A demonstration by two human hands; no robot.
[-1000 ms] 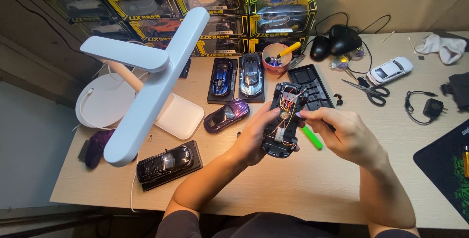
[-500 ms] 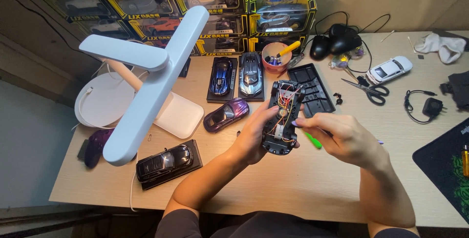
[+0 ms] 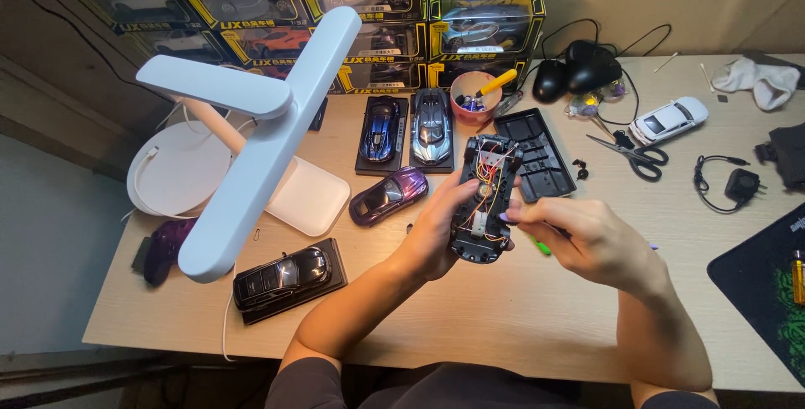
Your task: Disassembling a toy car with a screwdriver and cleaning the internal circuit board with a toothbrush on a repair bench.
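My left hand point(image 3: 436, 229) grips a black model-car chassis point(image 3: 485, 199) from its left side, holding it above the wooden desk point(image 3: 503, 317). Coloured wires and small parts show inside the open chassis. My right hand point(image 3: 587, 241) is closed around a green-handled screwdriver point(image 3: 542, 248), its fingertips touching the chassis's near right edge. Most of the screwdriver is hidden under my fingers.
A black compartment tray point(image 3: 537, 153) lies behind the chassis. Model cars on bases: blue point(image 3: 381, 128), silver point(image 3: 433, 128), black point(image 3: 289, 275); a loose purple car point(image 3: 390, 193), a white car point(image 3: 668, 119). A white desk lamp point(image 3: 251, 124) stands at left. Scissors point(image 3: 633, 153), a cup of tools point(image 3: 474, 94), stacked boxes behind.
My right hand has moved left onto the chassis, and its fingers now cover most of the green screwdriver. The chassis has stayed in my left hand.
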